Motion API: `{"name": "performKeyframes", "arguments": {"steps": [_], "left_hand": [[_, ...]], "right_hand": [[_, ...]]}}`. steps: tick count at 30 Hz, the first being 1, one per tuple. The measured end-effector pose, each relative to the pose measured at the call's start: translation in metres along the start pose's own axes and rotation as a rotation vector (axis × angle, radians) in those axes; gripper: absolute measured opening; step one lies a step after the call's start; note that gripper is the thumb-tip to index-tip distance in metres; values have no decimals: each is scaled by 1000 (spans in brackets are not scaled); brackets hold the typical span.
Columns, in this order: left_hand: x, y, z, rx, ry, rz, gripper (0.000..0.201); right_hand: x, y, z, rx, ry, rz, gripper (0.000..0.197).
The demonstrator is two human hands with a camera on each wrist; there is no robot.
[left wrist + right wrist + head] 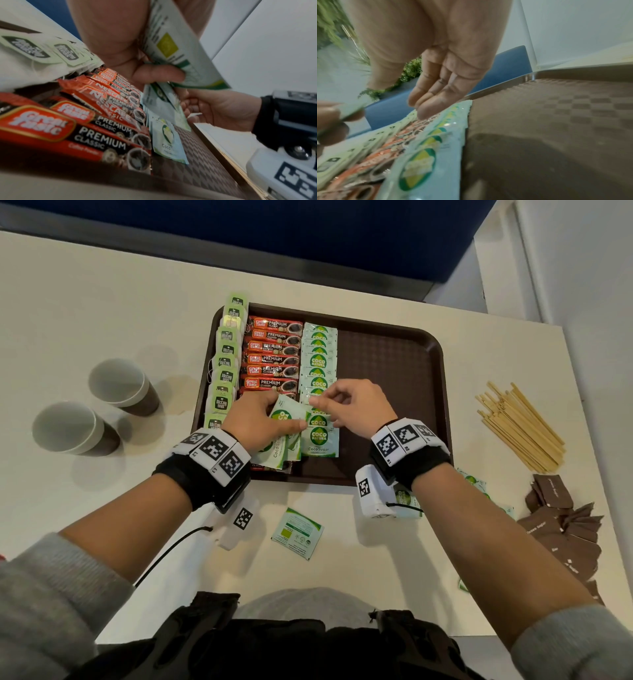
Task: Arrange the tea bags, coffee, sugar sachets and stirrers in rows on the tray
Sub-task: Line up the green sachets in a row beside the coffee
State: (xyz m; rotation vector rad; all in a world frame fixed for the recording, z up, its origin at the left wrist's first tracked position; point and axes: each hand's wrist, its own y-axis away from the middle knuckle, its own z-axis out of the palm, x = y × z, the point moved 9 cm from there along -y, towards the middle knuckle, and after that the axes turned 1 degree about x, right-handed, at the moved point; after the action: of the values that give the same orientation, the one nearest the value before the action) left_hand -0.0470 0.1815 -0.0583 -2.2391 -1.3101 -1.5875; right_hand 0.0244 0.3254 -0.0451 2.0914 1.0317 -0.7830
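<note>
The left hand (255, 419) held a small bunch of green sugar sachets (286, 419), fingers curled round them, over the near edge of the brown tray (394, 364). The right hand (352, 409) had its finger and thumb closed on the edge of one sachet at the near end of the sugar row (319, 361).

On the tray, tea bags (226, 361) ran along the left edge, then coffee sticks (272, 357), then the sugar row. The right half of the tray was bare.

To do this step well, I think each sachet should go down flat, lapping the one before it, edges straight with the row.

The stirrers (520, 426) and the brown sugar packets (561, 525) lay off the tray near the table's right edge, so they were still to do.
</note>
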Motion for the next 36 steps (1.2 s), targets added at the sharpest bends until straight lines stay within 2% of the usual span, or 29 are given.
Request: {"name": "performKeyframes", "arguments": {"steps": [5, 8, 10, 17, 20, 23, 26, 32, 36], "left_hand": [[-6, -1, 3, -7, 21, -64, 62], [-7, 0, 3, -15, 52, -66, 68], [-6, 1, 3, -11, 59, -57, 64], [-2, 1, 1, 10, 69, 12, 23], [-2, 1, 2, 10, 43, 21, 14], [-4, -1, 5, -10, -21, 20, 15], [-6, -1, 9, -34, -86, 13, 20], [-9, 0, -4, 39, -85, -11, 18], [-7, 1, -11, 62, -88, -8, 16]], "right_hand": [[-23, -3, 15, -112, 23, -84, 28], [-25, -2, 17, -159, -31, -89, 21], [-23, -2, 17, -185, -71, -91, 20], [-6, -2, 0, -128, -185, -71, 21], [-1, 1, -1, -147, -209, -67, 19], [0, 3, 0, -160, -188, -55, 13], [5, 3, 1, -179, -169, -38, 15], [26, 8, 10, -265, -31, 27, 13], [36, 11, 14, -273, 12, 64, 16]]}}
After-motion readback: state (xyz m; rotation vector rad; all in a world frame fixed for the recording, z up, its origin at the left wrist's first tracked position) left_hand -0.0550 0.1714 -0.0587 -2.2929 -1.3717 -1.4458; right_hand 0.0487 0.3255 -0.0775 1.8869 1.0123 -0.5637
